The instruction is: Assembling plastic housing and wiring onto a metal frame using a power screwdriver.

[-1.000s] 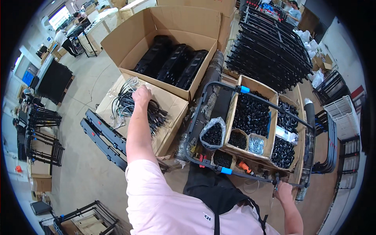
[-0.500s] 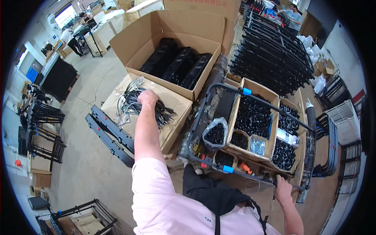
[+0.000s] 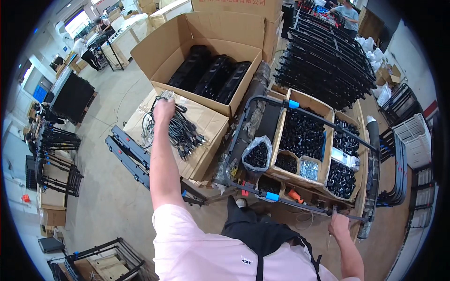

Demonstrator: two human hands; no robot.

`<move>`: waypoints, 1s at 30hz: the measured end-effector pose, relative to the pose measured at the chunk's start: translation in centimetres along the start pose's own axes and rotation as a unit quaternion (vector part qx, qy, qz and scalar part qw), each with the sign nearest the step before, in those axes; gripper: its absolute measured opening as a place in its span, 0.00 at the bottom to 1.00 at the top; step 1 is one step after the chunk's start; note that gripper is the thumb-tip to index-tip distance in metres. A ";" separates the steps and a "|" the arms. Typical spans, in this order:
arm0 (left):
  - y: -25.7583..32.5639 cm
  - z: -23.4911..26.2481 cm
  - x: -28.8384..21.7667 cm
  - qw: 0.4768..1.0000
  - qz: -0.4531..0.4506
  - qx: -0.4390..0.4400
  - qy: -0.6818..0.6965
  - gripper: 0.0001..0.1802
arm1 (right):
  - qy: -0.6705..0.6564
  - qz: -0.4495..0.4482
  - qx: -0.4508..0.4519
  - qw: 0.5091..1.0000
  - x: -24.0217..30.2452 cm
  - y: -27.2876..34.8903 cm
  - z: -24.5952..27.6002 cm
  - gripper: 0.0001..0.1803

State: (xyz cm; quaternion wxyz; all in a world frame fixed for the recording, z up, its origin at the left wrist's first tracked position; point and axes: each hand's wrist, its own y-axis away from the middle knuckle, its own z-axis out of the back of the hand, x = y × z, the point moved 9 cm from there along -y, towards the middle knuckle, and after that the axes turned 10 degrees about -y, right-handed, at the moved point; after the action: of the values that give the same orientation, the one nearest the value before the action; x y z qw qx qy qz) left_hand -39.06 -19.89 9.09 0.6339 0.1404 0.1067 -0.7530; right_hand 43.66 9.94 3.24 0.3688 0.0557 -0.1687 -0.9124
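My left hand (image 3: 163,110) reaches far forward and is closed on a bundle of black cables (image 3: 183,133). The cables lie heaped on a closed cardboard box (image 3: 208,126). My right hand (image 3: 338,225) is low at the right, fisted on a thin tool. It sits right at the near bar of a black metal frame (image 3: 300,202). That frame runs around open cartons of small black parts (image 3: 304,136).
A large open cardboard box (image 3: 154,54) behind the cables holds long black parts. Black metal frames (image 3: 328,51) are stacked at the back right. Black rails (image 3: 129,152) lie on the floor at left. A bag of black parts (image 3: 257,154) and a white crate (image 3: 412,133) stand nearby. Other people work far off.
My left hand has stayed on the cable bundle, shifting slightly left. My right hand has kept its place at the frame's near bar.
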 end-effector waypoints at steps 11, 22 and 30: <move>9.0 15.6 -4.3 0.776 -0.226 -0.196 0.556 0.06 | -0.004 0.032 0.003 0.999 0.6 -0.3 1.0 0.24; 15.1 6.3 -7.7 0.721 -0.058 0.091 0.684 0.04 | 0.038 0.021 0.015 0.999 -2.1 -1.1 -2.3 0.14; 27.2 -0.6 -15.6 0.697 -0.114 0.221 0.673 0.12 | 0.117 0.006 0.049 0.992 -3.9 -0.2 -5.1 0.21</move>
State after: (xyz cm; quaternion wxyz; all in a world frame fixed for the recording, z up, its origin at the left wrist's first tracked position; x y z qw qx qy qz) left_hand -9.80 -9.99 14.38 0.2530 0.7324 0.3501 -0.5263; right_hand 47.53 11.46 -1.69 0.3885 0.1795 -0.1693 -0.8878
